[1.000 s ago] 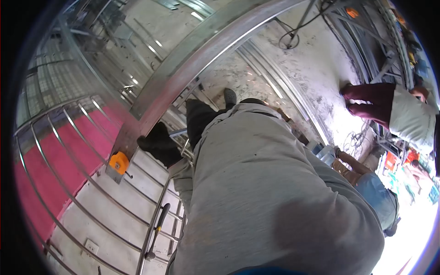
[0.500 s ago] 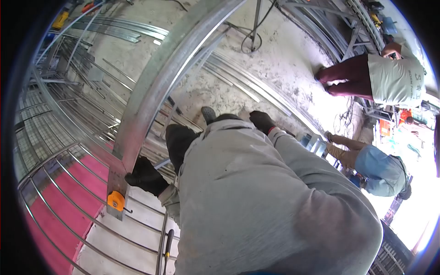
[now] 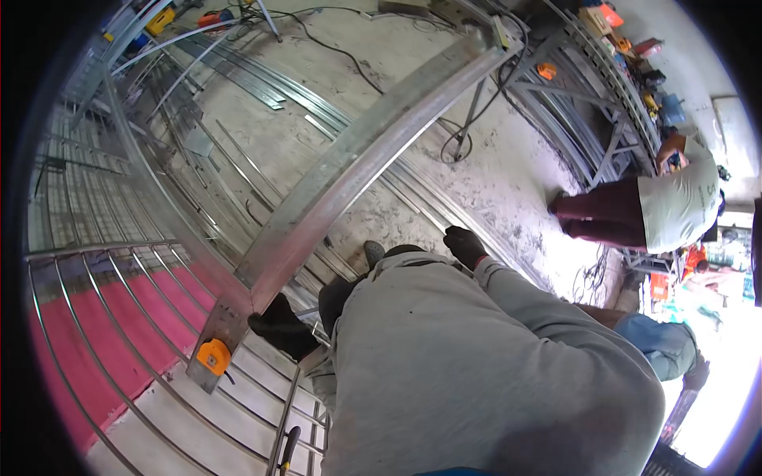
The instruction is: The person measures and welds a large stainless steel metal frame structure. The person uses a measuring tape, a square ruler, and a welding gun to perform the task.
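Observation:
My left hand (image 3: 283,327), in a black glove, is closed at the lower corner of a large metal beam (image 3: 349,170), its fingertips at the edge. An orange tape measure (image 3: 213,356) sits on the flat metal end just below that corner. Out to the right, my right hand (image 3: 466,246), also gloved in black, hangs over the floor with its fingers curled together and nothing visible in them. Curved metal bars (image 3: 171,390) run below the beam, with a dark-handled tool (image 3: 290,449) beside them.
Metal strips (image 3: 278,83) lie on the concrete floor, and a black cable (image 3: 341,49) crosses it. A rack (image 3: 591,99) holds metal lengths at upper right. One person (image 3: 675,198) bends beside it; another person (image 3: 655,341) is lower right. Pink sheet (image 3: 95,349) shows at left.
The view has shifted, so the beam, tape measure and my left hand appear farther right and lower. My right hand also appears lower. The person at lower right is now more hidden behind my body.

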The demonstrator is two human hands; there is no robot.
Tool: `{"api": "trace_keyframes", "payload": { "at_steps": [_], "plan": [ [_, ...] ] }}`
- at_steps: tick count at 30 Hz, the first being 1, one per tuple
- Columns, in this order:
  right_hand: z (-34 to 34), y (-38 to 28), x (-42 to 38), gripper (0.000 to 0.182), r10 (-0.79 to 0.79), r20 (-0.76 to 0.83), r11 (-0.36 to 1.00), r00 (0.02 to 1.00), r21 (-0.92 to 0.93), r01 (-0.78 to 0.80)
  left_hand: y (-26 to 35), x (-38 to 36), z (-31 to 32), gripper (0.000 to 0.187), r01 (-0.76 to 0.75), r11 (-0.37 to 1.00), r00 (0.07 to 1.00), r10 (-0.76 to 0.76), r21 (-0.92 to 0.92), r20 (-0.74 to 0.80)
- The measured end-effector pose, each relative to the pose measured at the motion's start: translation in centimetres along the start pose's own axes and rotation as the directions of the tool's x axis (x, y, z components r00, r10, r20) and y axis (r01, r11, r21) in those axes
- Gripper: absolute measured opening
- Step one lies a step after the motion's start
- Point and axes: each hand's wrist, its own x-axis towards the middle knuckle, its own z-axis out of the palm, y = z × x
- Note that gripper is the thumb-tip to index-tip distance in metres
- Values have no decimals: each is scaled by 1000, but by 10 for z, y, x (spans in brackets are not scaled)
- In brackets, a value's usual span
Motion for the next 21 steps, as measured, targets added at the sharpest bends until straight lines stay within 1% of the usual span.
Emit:
{"api": "trace_keyframes", "payload": {
  "at_steps": [1, 2, 4, 5, 7, 8, 9, 10, 12, 13, 14, 15, 16, 17, 18, 19, 20, 21],
  "plan": [
    [-9, -10, 6, 57, -22, 59, 999, 998, -45, 24, 0, -2, 0, 58, 4, 999, 1000, -4, 32, -5],
    [-18, -20, 9, 52, -136, 18, 964, 991, -227, 136, 0, -2, -1, 59, 11, 998, 1000, -11, 65, -8],
    [-33, -39, 17, 50, -326, -114, 922, 939, -257, 289, -3, -1, -1, 58, 6, 1000, 1000, -6, 18, -1],
    [-58, -51, 28, 55, -448, 0, 751, 894, -543, 376, -6, -4, -1, 57, 1, 1000, 1000, -1, -10, 14],
    [-78, -77, 30, 62, -457, -59, 810, 888, -439, 388, -8, -5, -9, 56, 1, 999, 999, 0, -36, 35],
    [-79, -109, 23, 63, -324, -219, 944, 920, -19, 328, -12, 2, -14, 59, 12, 998, 1000, -12, -63, 0],
    [-84, -135, 18, 63, -336, -286, 940, 897, -48, 337, -22, 11, -20, 62, 23, 995, 999, -26, -97, -27],
    [-85, -152, 16, 61, -355, -331, 921, 874, 33, 387, -17, 8, -16, 63, 44, 991, 997, -50, -123, -53],
    [-109, -129, 70, 57, -499, -444, 849, 744, -79, 522, -12, 7, -10, 65, 75, 983, 990, -93, -165, -102],
    [-111, -157, 61, 54, -453, -451, 820, 770, 129, 558, -13, 10, -7, 65, 82, 979, 988, -105, -186, -114],
    [-125, -181, 65, 54, -456, -459, 814, 762, 132, 566, -11, 14, -6, 65, 81, 977, 986, -108, -199, -128],
    [-138, -208, 81, 53, -504, -509, 815, 698, -14, 579, -10, 16, -5, 65, 70, 974, 984, -103, -214, -146],
    [-148, -219, 90, 52, -531, -549, 823, 645, -154, 547, -8, 18, -7, 65, 74, 974, 981, -109, -213, -159],
    [-165, -228, 105, 52, -598, -550, 774, 583, -207, 598, -7, 17, -6, 65, 80, 975, 977, -118, -206, -177],
    [-189, -250, 135, 53, -671, -548, 705, 500, -263, 658, -6, 17, -2, 65, 85, 974, 972, -127, -211, -196],
    [-219, -270, 165, 56, -729, -507, 670, 460, -390, 632, -4, 18, 2, 65, 87, 970, 968, -136, -225, -212],
    [-242, -304, 183, 57, -773, -488, 626, 406, -478, 616, -1, 18, 4, 65, 89, 968, 965, -142, -235, -222],
    [-265, -337, 203, 55, -830, -453, 549, 327, -556, 624, 2, 17, 3, 65, 92, 963, 958, -155, -254, -240]
  ]
}}
